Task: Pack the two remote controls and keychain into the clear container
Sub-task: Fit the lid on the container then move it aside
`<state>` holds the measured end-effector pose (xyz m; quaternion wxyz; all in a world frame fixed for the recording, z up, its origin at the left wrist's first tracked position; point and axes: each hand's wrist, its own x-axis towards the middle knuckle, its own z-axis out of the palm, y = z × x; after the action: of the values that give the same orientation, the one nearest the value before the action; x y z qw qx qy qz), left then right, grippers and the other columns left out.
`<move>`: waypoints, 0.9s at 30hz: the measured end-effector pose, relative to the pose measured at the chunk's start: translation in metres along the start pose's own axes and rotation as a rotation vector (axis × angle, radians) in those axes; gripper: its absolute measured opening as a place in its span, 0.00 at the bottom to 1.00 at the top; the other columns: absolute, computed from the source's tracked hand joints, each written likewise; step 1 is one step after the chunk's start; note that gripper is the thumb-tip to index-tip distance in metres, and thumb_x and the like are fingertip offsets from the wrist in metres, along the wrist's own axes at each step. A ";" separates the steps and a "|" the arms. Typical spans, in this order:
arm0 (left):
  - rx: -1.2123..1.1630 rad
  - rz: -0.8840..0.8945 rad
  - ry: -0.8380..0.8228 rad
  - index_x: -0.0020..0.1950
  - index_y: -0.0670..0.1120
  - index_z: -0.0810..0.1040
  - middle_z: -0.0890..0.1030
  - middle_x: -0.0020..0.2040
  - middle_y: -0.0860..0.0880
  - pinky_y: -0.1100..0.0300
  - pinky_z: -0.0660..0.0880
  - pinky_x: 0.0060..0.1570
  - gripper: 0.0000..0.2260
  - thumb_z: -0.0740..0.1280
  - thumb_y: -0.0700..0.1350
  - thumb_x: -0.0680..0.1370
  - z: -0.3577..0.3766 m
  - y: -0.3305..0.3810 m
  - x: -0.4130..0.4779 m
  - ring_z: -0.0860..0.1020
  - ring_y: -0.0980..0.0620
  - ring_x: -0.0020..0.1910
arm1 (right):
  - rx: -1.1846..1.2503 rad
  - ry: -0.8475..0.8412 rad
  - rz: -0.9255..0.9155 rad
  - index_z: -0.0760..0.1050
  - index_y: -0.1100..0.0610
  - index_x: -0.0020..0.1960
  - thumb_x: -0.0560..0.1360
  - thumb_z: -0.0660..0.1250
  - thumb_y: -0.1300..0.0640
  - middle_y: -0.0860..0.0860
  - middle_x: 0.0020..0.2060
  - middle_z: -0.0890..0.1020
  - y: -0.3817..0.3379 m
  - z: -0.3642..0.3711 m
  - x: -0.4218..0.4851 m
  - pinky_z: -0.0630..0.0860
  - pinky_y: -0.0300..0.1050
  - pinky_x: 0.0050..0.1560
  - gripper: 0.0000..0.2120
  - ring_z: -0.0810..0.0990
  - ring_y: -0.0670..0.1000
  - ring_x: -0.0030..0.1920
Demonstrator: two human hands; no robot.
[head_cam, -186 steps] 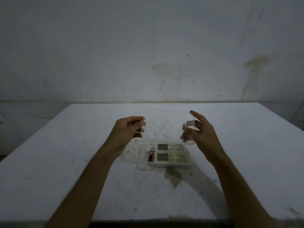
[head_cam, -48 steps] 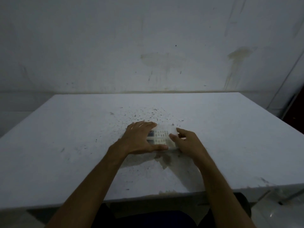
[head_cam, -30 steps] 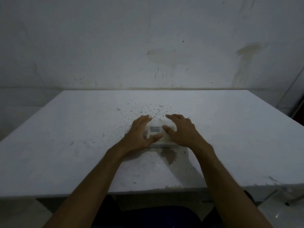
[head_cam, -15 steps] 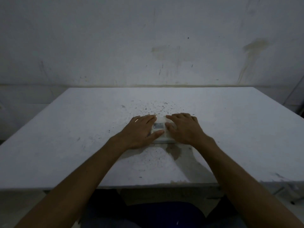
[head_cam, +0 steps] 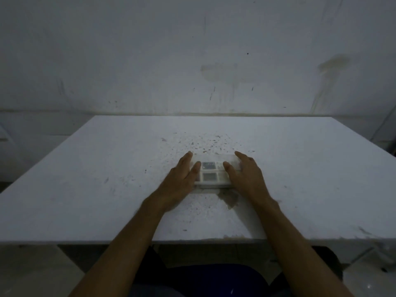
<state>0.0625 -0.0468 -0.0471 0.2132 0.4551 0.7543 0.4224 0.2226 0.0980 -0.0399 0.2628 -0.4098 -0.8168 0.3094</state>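
The clear container (head_cam: pixel 214 174) lay on the white table (head_cam: pixel 300 179) with the two remote controls (head_cam: pixel 209 172) side by side inside it under a lid, while the keychain could not be made out. The left hand (head_cam: pixel 182 179) and right hand (head_cam: pixel 244 176) rested flat on its two ends, fingers (head_cam: pixel 228 168) spread and gripping nothing. This looked like the closing step, and the next move would call for even downward pressure until the lid seated all round.
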 end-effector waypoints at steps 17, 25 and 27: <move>0.376 0.114 -0.091 0.82 0.52 0.55 0.59 0.82 0.51 0.50 0.62 0.75 0.41 0.59 0.71 0.76 -0.030 -0.003 -0.001 0.63 0.48 0.78 | 0.052 0.004 0.048 0.61 0.54 0.79 0.79 0.65 0.39 0.54 0.76 0.69 0.001 0.001 0.000 0.67 0.55 0.74 0.35 0.70 0.57 0.74; 0.703 0.166 0.015 0.78 0.47 0.66 0.71 0.76 0.46 0.48 0.64 0.71 0.35 0.56 0.69 0.79 -0.032 0.011 0.014 0.70 0.45 0.73 | 0.004 -0.002 0.088 0.62 0.54 0.78 0.77 0.65 0.37 0.57 0.74 0.72 0.000 0.001 0.002 0.73 0.57 0.70 0.36 0.74 0.60 0.70; 0.726 0.188 -0.036 0.78 0.47 0.66 0.69 0.77 0.46 0.49 0.61 0.73 0.35 0.56 0.69 0.79 -0.035 0.022 0.024 0.66 0.45 0.75 | 0.013 -0.006 0.078 0.62 0.53 0.77 0.75 0.64 0.34 0.57 0.72 0.73 -0.002 -0.001 0.000 0.74 0.58 0.68 0.37 0.76 0.59 0.68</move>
<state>0.0370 -0.0362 -0.0083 0.0116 0.5759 0.8058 0.1372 0.2229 0.0973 -0.0378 0.2509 -0.4386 -0.7991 0.3258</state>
